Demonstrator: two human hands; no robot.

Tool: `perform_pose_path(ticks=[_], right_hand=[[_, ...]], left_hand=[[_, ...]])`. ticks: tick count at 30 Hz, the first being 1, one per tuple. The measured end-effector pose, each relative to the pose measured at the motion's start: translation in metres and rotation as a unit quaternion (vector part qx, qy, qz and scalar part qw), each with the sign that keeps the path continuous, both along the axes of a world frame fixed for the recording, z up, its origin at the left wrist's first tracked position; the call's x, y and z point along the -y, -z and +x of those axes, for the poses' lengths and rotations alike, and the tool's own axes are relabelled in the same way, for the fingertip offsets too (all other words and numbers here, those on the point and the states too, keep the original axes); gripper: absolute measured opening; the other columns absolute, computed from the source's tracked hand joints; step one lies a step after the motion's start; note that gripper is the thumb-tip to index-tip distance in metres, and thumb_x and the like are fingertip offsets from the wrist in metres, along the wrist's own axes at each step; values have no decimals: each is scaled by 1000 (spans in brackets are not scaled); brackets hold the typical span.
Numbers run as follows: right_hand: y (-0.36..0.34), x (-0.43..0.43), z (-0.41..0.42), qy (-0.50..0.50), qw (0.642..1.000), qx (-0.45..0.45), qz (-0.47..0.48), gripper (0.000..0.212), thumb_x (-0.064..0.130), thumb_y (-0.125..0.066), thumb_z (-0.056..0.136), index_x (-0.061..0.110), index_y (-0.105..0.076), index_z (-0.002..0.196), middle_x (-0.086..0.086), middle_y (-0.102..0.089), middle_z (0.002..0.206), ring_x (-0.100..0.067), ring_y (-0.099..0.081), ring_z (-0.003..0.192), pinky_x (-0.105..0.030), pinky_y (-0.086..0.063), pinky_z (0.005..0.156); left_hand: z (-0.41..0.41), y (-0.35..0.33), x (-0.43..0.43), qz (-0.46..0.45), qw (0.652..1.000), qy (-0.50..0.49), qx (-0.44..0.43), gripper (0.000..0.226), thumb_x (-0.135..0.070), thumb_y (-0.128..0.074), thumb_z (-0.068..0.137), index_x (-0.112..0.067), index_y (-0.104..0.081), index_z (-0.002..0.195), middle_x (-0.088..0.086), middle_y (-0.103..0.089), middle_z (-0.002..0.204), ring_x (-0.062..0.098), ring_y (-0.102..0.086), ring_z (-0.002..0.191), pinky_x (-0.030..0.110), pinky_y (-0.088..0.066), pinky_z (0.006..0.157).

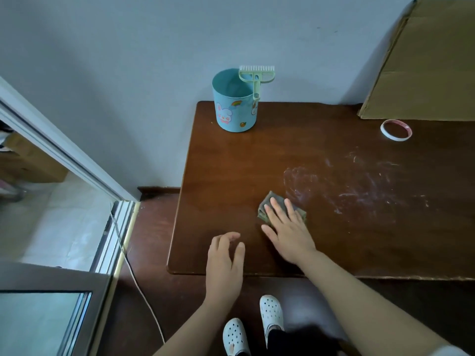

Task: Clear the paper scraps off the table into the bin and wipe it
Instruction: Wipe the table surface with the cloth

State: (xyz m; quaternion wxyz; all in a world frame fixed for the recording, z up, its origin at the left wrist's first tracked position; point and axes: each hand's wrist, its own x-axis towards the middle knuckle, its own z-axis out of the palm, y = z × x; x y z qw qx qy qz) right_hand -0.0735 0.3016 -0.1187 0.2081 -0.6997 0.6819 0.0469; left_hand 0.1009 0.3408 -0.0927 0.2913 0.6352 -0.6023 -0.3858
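Here a dark brown wooden table (pixel 231 163) with a smooth, glossy top and rounded corners is shown against a pale wall. A folded grey-green cloth (pixel 264 208), coarse in weave, lies near the table's front edge and is pressed flat under the right hand (pixel 288 227), whose fingers are spread straight over it. The left hand (pixel 225 263) is held above the front edge, just beside the right, its fingers loosely curled and nothing held. Chalky white smears (pixel 347 186) are seen on the wood to the right of the cloth. At the back left corner a round light-blue plastic bin (pixel 232 111), printed with a rabbit and a rainbow, stands upright; a pale green brush (pixel 256 75) is hung on its rim. A thin white ring of tape (pixel 384 133) lies flat at the back right, near a sheet of brown cardboard (pixel 424 60) leaned on the wall. Below, 2 white perforated clogs (pixel 271 312) and a pale cable (pixel 138 283) are seen on the dark floor.
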Motion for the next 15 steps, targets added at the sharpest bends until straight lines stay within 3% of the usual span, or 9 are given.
perform_pose_path(ticks=[3, 6, 8, 10, 11, 15], right_hand=[[-2, 10, 19, 23, 999, -19, -13, 65, 57, -11, 94, 27, 3, 150, 7, 14, 157, -22, 22, 142, -40, 3, 117], [-4, -20, 62, -118, 993, 0, -11, 68, 54, -14, 91, 24, -2, 150, 5, 11, 157, -23, 28, 136, -45, 2, 118], [0, -40, 79, -257, 965, -30, -31, 66, 45, -33, 91, 20, -14, 149, 0, -10, 157, -30, 10, 140, -49, -10, 115], [2, -41, 77, -266, 963, -30, -43, 62, 47, -39, 85, 23, -34, 141, 2, -42, 146, -30, -22, 138, -42, -33, 105], [2, -34, 71, -254, 966, -26, -48, 59, 50, -33, 86, 26, -36, 140, 5, -43, 145, -27, -25, 138, -40, -36, 105], [0, 9, 30, -113, 993, 5, -19, 69, 62, -9, 89, 30, -5, 150, 10, 5, 158, -17, 21, 140, -39, -3, 118]], left_hand=[[10, 2, -2, 5, 1000, -21, 3, 17, -24, -51, 95, -27, -55, 111, -14, -50, 107, 3, -49, 105, 21, -39, 91], [14, 5, -2, 5, 999, -39, -7, 15, -20, -52, 94, -25, -57, 108, -13, -51, 105, 5, -51, 103, 21, -40, 87], [15, 5, 0, 16, 999, -44, -12, 13, -21, -52, 94, -27, -55, 105, -14, -50, 104, 6, -52, 101, 25, -44, 86], [15, 4, 1, 10, 999, -44, -14, 12, -20, -52, 94, -27, -55, 103, -15, -50, 103, 7, -53, 99, 27, -46, 86], [16, 4, 2, 3, 999, -43, -15, 12, -19, -52, 94, -26, -56, 103, -15, -50, 102, 7, -53, 100, 26, -45, 86], [17, 0, 5, -6, 999, -37, -9, 16, -20, -53, 94, -31, -54, 105, -17, -50, 104, 4, -50, 102, 21, -38, 89]])
